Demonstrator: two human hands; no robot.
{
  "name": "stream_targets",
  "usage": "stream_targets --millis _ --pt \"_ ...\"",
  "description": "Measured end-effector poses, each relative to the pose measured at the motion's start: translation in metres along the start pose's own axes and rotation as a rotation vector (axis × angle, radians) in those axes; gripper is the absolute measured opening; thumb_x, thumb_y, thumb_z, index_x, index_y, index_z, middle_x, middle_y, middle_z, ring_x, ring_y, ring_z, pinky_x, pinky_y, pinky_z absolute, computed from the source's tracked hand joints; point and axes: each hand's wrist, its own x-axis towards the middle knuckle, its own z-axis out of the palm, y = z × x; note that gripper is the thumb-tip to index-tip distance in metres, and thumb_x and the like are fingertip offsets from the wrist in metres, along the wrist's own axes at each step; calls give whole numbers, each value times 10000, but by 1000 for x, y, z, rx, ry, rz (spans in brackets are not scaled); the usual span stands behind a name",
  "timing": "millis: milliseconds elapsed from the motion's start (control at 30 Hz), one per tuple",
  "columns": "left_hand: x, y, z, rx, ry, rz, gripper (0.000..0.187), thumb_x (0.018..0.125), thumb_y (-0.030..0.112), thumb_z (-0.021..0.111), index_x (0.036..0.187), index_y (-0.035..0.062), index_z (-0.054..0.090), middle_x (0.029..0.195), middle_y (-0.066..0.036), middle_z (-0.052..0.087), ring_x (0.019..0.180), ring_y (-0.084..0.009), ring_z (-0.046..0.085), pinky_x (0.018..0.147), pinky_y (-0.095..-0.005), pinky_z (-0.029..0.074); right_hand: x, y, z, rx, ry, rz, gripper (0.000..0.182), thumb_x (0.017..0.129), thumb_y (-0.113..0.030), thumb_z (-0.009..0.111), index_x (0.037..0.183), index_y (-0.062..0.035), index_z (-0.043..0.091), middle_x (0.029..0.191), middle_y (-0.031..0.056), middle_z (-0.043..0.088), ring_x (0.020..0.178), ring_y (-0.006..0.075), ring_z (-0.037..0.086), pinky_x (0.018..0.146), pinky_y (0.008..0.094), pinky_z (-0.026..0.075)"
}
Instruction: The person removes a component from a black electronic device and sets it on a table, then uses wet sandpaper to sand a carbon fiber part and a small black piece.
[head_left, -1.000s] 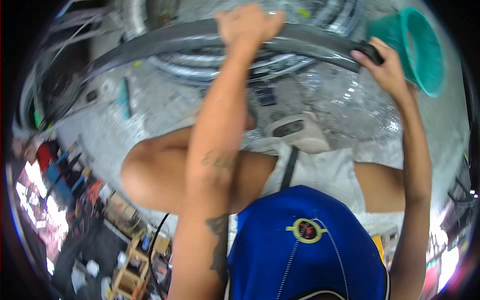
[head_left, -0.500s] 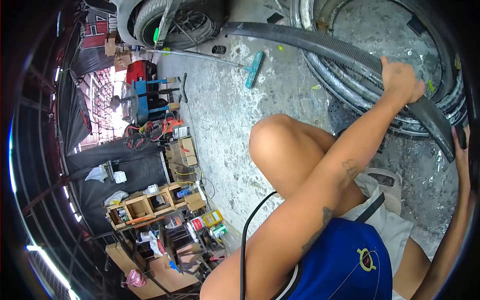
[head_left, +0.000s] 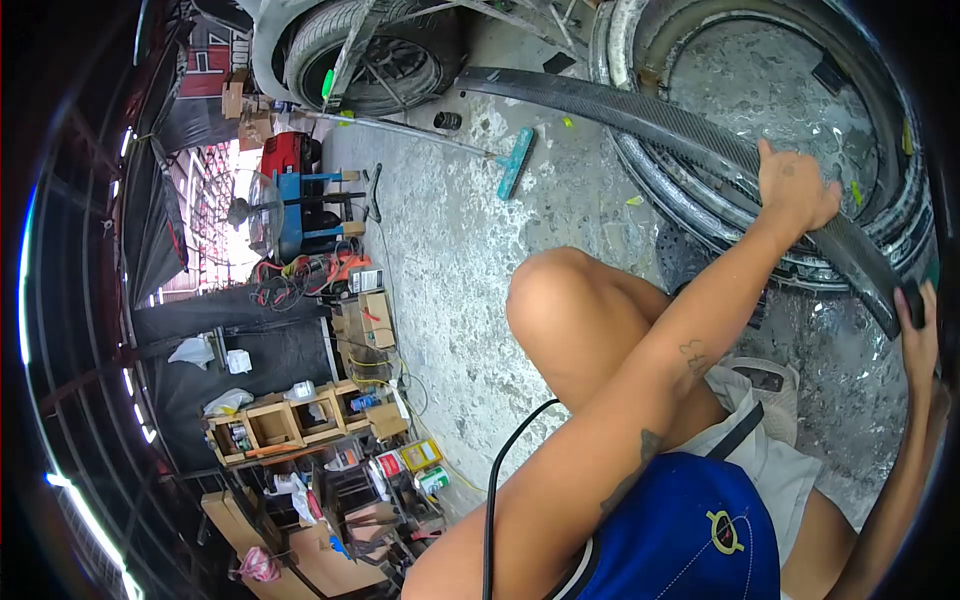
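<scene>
A long, dark car trim strip (head_left: pixel 650 115) with a carbon-fibre pattern lies slanting across a stack of tyre-like rings (head_left: pixel 620 45) with silver-smeared edges. My left hand (head_left: pixel 797 190), on the tattooed arm, is closed over the strip near its right end. At the far right edge, my right hand (head_left: pixel 920 335) is by the strip's lower end, fingers bent round a small dark piece that I cannot make out clearly. My bent knee (head_left: pixel 550 285) is in the middle.
A turquoise-headed floor broom (head_left: pixel 515 165) lies on the worn concrete near a car wheel (head_left: pixel 375 60). A black cable (head_left: pixel 490 490) passes by my arm. Left are a fan (head_left: pixel 250 210), a wooden shelf (head_left: pixel 280 425) and several cans (head_left: pixel 420 455).
The whole view has shifted slightly, so the floor things sit lower. My left hand keeps its place on the strip. My right hand shows more fully by the strip's end.
</scene>
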Motion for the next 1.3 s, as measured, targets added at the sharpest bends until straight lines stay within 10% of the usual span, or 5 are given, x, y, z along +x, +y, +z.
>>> stream_targets --millis 1100,1167,1300 --pt "3 -1 3 11 -26 10 556 896 505 574 960 -10 771 1026 -209 743 1088 -344 680 1193 -544 235 8 -31 -11 93 37 -7 372 948 -232 717 1074 108 634 1249 295 630 1277 348 565 1097 367 370" --pt "1 -1 0 0 -17 6 556 896 506 576 961 -11 770 1023 -210 743 1091 -346 678 1199 -540 230 9 -37 -31 208 -280 150 393 946 -239 721 1093 115 637 1271 291 630 1295 344 556 1105 367 364" --pt "0 3 -8 3 -104 -1 554 896 503 581 960 -14 769 1027 -217 741 1104 -351 673 1209 -536 218 11 -18 1 87 62 -20 401 953 -241 718 1094 123 628 1194 232 642 1212 351 583 1086 348 366"
